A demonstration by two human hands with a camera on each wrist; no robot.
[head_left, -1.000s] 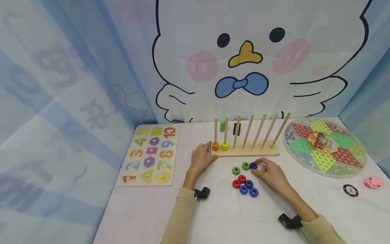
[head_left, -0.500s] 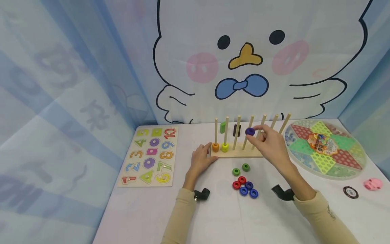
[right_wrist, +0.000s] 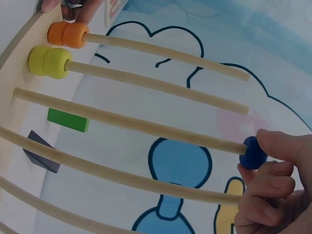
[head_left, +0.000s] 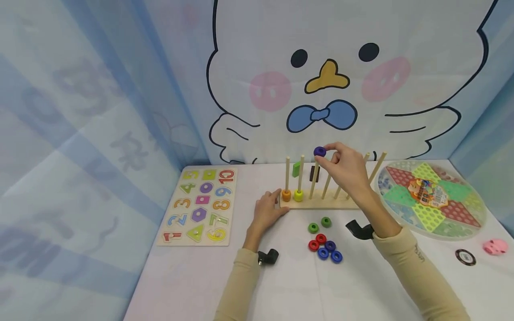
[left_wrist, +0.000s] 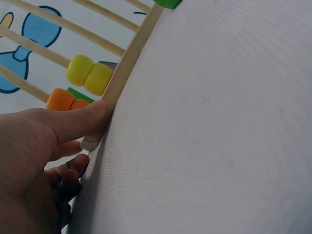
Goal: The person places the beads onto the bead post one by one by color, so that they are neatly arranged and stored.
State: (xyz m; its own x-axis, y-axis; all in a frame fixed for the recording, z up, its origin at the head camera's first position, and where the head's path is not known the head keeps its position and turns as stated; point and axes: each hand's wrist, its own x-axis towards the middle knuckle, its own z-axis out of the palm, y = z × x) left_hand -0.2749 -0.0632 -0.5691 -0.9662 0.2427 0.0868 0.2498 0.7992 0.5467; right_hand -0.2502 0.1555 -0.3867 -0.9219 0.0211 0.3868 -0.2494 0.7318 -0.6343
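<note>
My right hand (head_left: 345,169) pinches a dark blue ring bead (head_left: 320,151) between thumb and fingers. In the right wrist view the bead (right_wrist: 253,153) sits at the tip of the third peg (right_wrist: 131,124) from the left end. The wooden peg rack (head_left: 305,204) has orange beads (head_left: 286,195) on its first peg and yellow beads (head_left: 298,195) on its second. My left hand (head_left: 267,209) grips the rack's left end, its thumb on the front edge of the base (left_wrist: 124,73). In the left wrist view other fingers lie behind that end, partly hidden.
Loose green rings (head_left: 326,222), red rings (head_left: 314,245) and blue rings (head_left: 336,257) lie before the rack. A number puzzle board (head_left: 192,207) is on the left. Right are a round game board (head_left: 431,198), a chip (head_left: 465,257) and a pink pig (head_left: 495,246). Green (head_left: 296,169) and dark blocks (head_left: 314,174) stand behind.
My right hand has lifted the dark blue ring from beside the green rings, up and leftward to the third peg's top. The left hand has stayed at the rack's end.
</note>
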